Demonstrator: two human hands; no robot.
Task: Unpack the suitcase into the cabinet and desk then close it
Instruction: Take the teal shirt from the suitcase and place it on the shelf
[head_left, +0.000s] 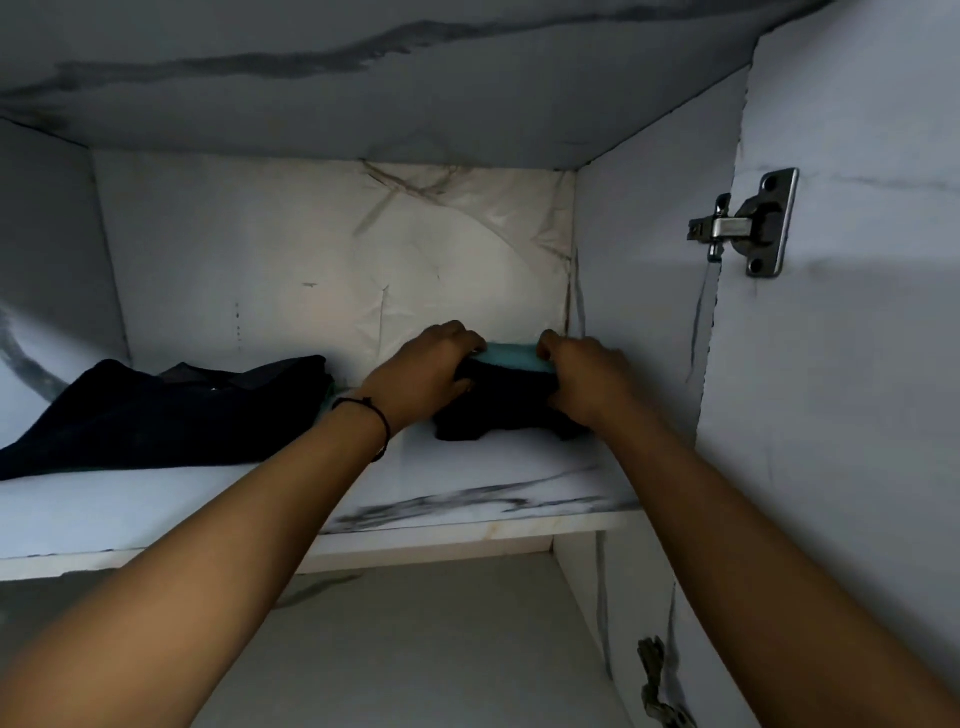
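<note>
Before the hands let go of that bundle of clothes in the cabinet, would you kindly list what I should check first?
1. The bundle rests on the shelf: ok.
2. The left hand and the right hand grip its two sides: ok.
3. The bundle lies apart from the dark pile to the left: ok.
4. Bare shelf shows in front of the bundle, so it sits back from the edge: ok.
5. The teal cloth on top lies flat: cannot tell, the fingers cover its ends.
</note>
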